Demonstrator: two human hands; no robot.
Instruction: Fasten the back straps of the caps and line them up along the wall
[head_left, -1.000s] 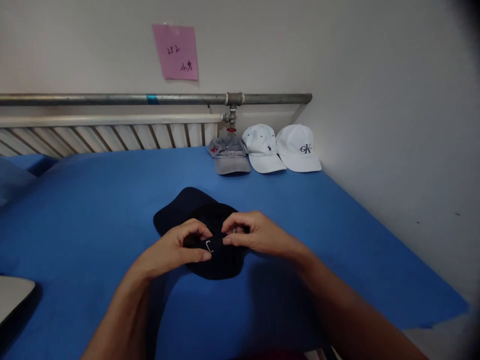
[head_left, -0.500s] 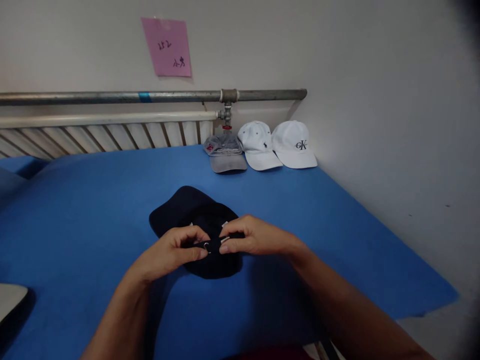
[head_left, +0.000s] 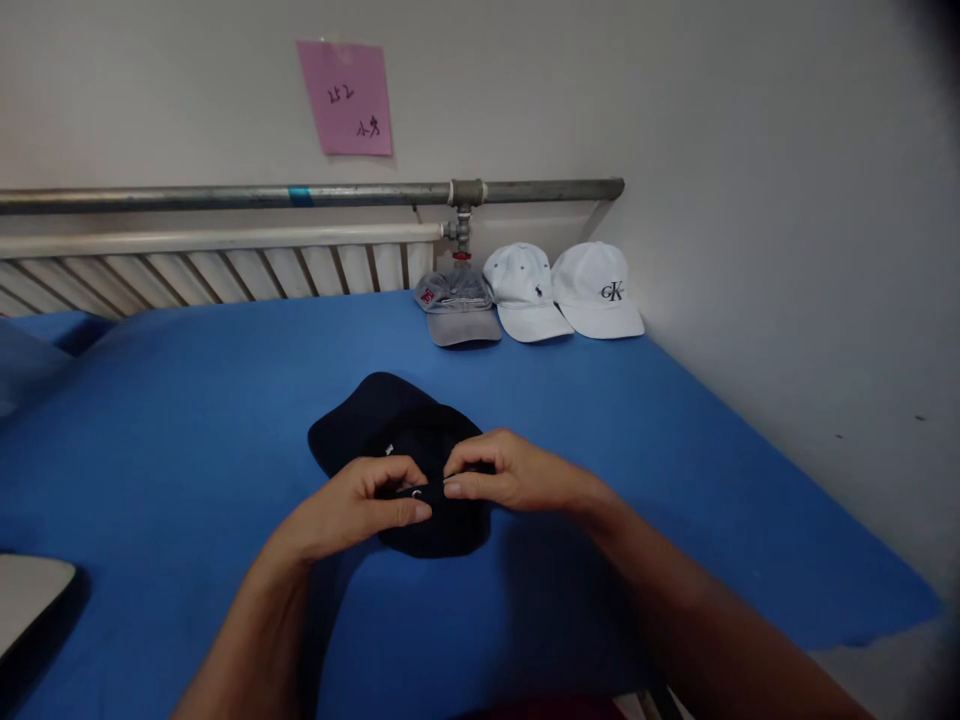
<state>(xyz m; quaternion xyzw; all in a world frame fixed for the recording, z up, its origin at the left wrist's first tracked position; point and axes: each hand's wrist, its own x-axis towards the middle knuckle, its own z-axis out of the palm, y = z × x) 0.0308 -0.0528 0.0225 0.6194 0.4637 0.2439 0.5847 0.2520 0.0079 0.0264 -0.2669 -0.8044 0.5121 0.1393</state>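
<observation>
- Blue sheet (head_left: 187, 420) covers the whole bed surface, smooth, running from the near edge back to the wall.
- White wall (head_left: 750, 150) stands behind and to the right of the bed.
- Metal pipe (head_left: 225, 195) runs level along the back wall, with a fitting and small valve near its right end; a pale slatted rail (head_left: 225, 265) sits just below it.
- Pink note (head_left: 345, 98) is stuck on the wall above the pipe, dark handwriting on it, not legible.
- Three caps stand in a row at the far edge of the sheet, brims toward the camera: grey cap (head_left: 456, 310) on the left, white cap with a small dark emblem (head_left: 525, 295) in the middle, white cap with dark letters (head_left: 600, 292) on the right. Each touches or nearly touches its neighbour.
- Dark cap (head_left: 375, 420) lies on the sheet at centre, well apart from the row, brim pointing away and to the left, back opening toward the person.
- Left hand (head_left: 352, 505) rests on the near edge of the dark cap, thumb and forefinger pinched narrow on the back strap (head_left: 420, 492).
- Right hand (head_left: 510, 475) meets it from the other side, fingertips pinched on the same strap; the two hands' fingertips almost touch.
- Small metal buckle shows faintly between the fingertips; detail too small to tell.
- Pale flat object (head_left: 30, 595) pokes in at the lower left edge; what it is cannot be told.
</observation>
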